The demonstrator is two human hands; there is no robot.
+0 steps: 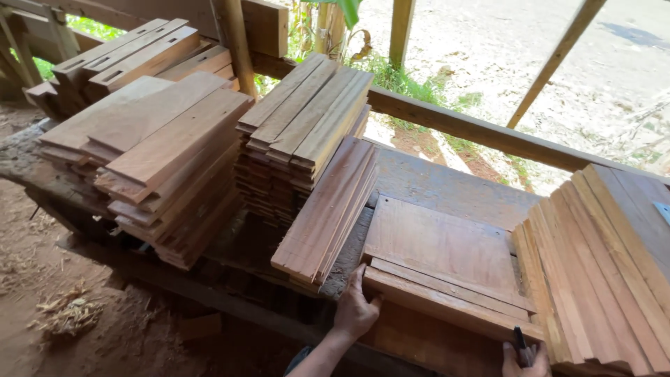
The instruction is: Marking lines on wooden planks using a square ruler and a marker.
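Head view: your left hand is flat against the left end of the low board stack at the near edge of the counter, fingers spread and pressing, not closed around anything. Your right hand sits at the stack's near right corner, fingers closed on a dark pencil, tip up against the front board edge. Stack lies flat, between the leaning boards on its left and the fanned slats on its right. Judgement: keep the left palm square on the end grain so the boards stay flush; push evenly, don't let the top board skew. Hold the pencil steady and brace your knuckles on the front edge before marking. Tall piles further left stand well apart, no interference. Watch the leaning boards; they're just beside your left wrist.
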